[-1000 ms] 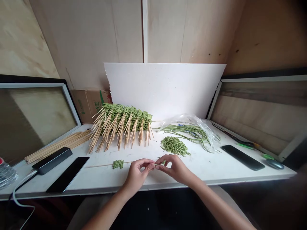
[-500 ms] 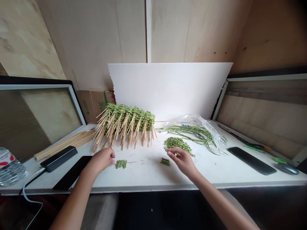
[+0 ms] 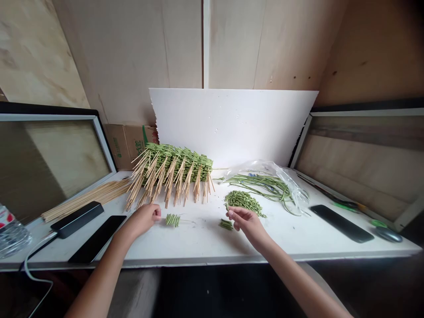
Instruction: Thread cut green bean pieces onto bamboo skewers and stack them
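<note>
My left hand (image 3: 145,217) is closed around one end of a thin bamboo skewer. Several short green bean pieces (image 3: 172,220) sit side by side on that skewer, and its tip sticks out to the right. My right hand (image 3: 243,221) is pinched at the thumb and forefinger, with what looks like a small green bean piece at the fingertips. Just under those fingers lies a little group of cut bean pieces (image 3: 226,224). Behind the hand is a larger heap of cut beans (image 3: 245,201).
Finished bean skewers (image 3: 179,165) are stacked at the back left, sticks forward. Bare skewers (image 3: 86,198), a black box (image 3: 77,219), a phone (image 3: 97,238) and a water bottle (image 3: 13,234) lie left. Long beans (image 3: 261,183) in a plastic bag, a dark slab (image 3: 341,223) and a mouse (image 3: 389,234) lie right.
The skewer with its bean pieces has shifted slightly right and up in my left hand and tilted. My right hand has moved a little left, and the view has shifted slightly.
</note>
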Demonstrator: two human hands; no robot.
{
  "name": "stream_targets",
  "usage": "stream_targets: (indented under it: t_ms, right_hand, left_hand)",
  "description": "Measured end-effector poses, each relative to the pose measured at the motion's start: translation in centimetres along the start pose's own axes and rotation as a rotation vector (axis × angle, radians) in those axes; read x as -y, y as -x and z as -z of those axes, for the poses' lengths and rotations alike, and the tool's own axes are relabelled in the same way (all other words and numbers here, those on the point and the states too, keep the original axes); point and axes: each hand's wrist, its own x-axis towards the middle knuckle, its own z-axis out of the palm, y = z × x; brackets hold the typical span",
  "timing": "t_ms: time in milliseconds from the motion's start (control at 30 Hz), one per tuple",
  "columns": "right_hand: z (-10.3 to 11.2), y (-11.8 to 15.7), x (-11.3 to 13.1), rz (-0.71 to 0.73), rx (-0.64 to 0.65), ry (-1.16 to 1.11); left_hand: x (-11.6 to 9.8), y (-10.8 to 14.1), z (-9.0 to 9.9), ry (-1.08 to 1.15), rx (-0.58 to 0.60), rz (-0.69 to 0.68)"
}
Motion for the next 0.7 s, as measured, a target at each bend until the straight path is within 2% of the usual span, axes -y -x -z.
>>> stream_targets:
  t_ms: [100,200,267,367,500,700]
  right_hand:
    - [0.1,-0.2,-0.4,-0.025,-0.061,-0.098]
    - [0.3,-0.5,-0.9,-0.001,-0.156,-0.175]
    - [0.5,-0.7,-1.3,0.018,-0.2,-0.208]
    - [0.7,-0.8,-1.7,0.009,-0.185,-0.239]
    - [0.7,-0.7,-1.8,-0.027,-0.175,-0.271]
    - [0.6,-0.7,-2.3,-0.055,-0.164,-0.289]
  left_hand:
    - [-2.7,-0.5,-1.6,0.181,-0.135,-0.139]
    - [-6.0,-0.5,-5.0,0.432,-0.294,-0.2]
    - [-7.9,-0.1,-7.5,0.503,-0.335,-0.216]
    - [-9.7,0.8,-10.2,0.539,-0.334,-0.241]
    - [-10.2,1.7,-11.4,0.556,-0.283,-0.215]
    - [-10.4,2.2,-10.9,0.479,-0.283,-0.227]
